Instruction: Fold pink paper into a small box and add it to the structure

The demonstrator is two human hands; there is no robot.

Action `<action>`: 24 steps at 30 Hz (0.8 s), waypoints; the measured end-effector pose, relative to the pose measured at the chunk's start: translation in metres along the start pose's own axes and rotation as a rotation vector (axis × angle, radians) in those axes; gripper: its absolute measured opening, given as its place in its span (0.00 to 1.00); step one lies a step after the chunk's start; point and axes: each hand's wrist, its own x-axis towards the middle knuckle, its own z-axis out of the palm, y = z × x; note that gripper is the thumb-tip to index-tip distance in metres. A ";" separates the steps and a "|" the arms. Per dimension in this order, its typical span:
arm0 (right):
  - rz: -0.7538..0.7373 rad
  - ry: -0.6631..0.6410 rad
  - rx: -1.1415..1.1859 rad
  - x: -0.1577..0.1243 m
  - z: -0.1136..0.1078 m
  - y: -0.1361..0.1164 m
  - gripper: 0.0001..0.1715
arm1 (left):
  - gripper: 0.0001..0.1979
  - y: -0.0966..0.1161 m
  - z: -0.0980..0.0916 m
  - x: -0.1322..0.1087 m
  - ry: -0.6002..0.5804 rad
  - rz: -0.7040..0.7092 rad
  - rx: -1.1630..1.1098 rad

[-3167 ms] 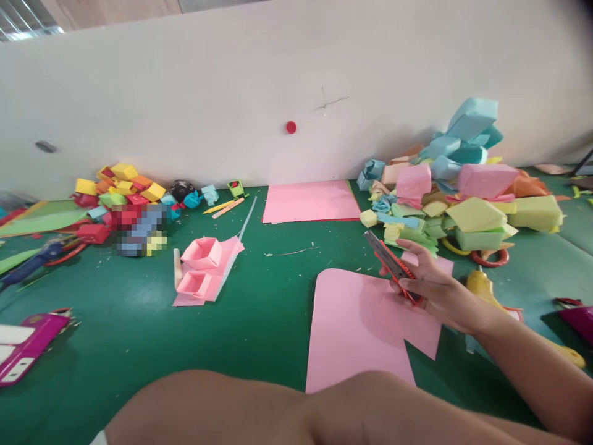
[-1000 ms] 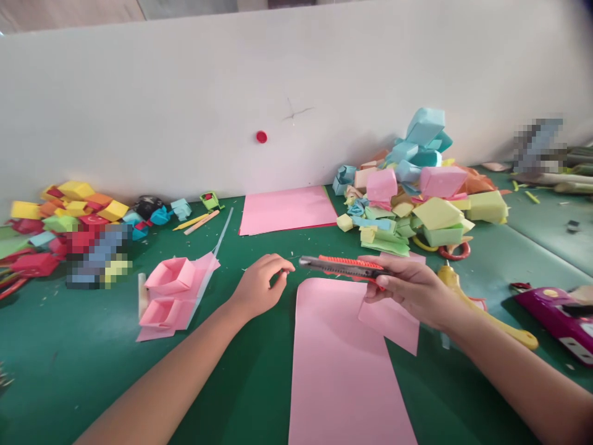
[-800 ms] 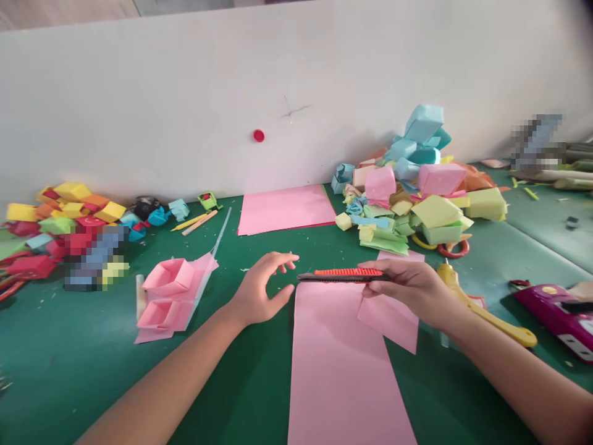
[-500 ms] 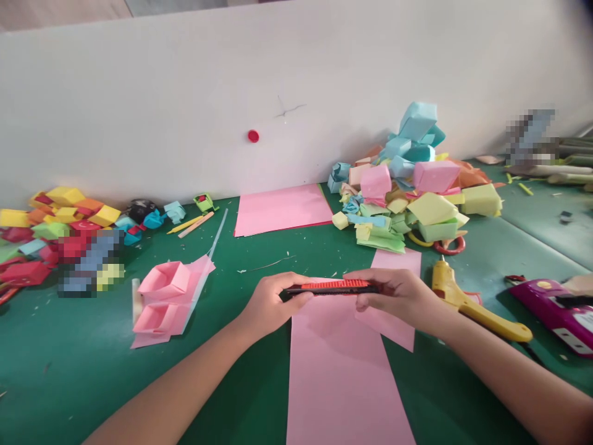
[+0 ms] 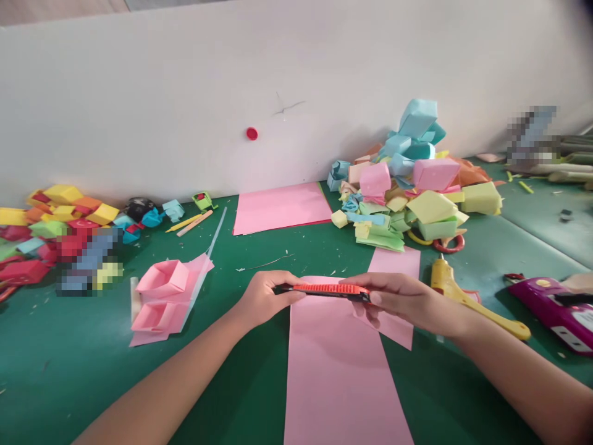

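Pinching the orange-and-black utility cutter [image 5: 331, 290] at both ends, you hold it nearly level over the far end of a long pink sheet [image 5: 333, 377] on the green bench [image 5: 231, 383]. Your left hand [image 5: 266, 303] has thumb and fingers closed on the dark front end; your right hand [image 5: 398, 296] pinches the rear end, its lower fingers curled underneath. You can see a smaller pink piece [image 5: 402, 327] showing on both sides of your right hand. Near your right wrist lies a yellow glue gun [image 5: 467, 303], with a heap of folded paper boxes [image 5: 435, 173] beyond it by the white partition [image 5: 139, 105]. To your left, two open pink boxes [image 5: 163, 279] sit on a pink scrap [image 5: 199, 269].
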 end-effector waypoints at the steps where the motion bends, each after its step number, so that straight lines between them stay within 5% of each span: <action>1: 0.002 0.025 0.028 0.001 0.000 0.002 0.25 | 0.05 0.001 0.000 -0.001 -0.004 0.015 0.012; 13: 0.056 0.084 -0.020 0.001 0.001 0.011 0.20 | 0.05 0.004 0.004 -0.002 -0.033 0.089 0.048; 24: 0.061 0.078 -0.007 0.004 0.007 0.004 0.21 | 0.06 0.003 0.003 -0.002 0.008 -0.026 -0.016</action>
